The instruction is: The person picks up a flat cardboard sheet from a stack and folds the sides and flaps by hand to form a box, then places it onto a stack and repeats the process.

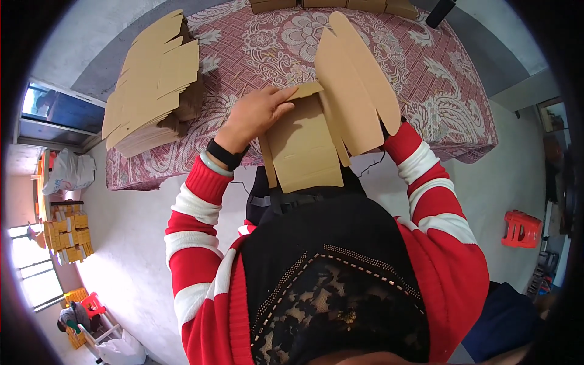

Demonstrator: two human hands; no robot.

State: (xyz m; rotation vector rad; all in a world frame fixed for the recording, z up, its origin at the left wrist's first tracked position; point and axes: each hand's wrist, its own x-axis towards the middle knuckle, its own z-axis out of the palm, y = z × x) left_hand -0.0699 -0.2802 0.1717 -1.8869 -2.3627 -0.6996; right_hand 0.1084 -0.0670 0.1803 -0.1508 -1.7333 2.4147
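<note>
- Brown die-cut cardboard box blank point(316, 137), half folded, was held at the near edge of the red floral-cloth table point(426, 79).
- Left hand point(255, 115) pressed fingers closed over its top flap.
- Right hand was hidden behind the raised panel; grip unclear.
- Stack of flat brown cardboard blanks point(155, 85) lay to the left.

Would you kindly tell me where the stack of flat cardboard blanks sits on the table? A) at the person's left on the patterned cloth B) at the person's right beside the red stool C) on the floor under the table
A: the stack of flat cardboard blanks lies on the patterned tablecloth, left of the left hand folding the cardboard box blank.
</note>
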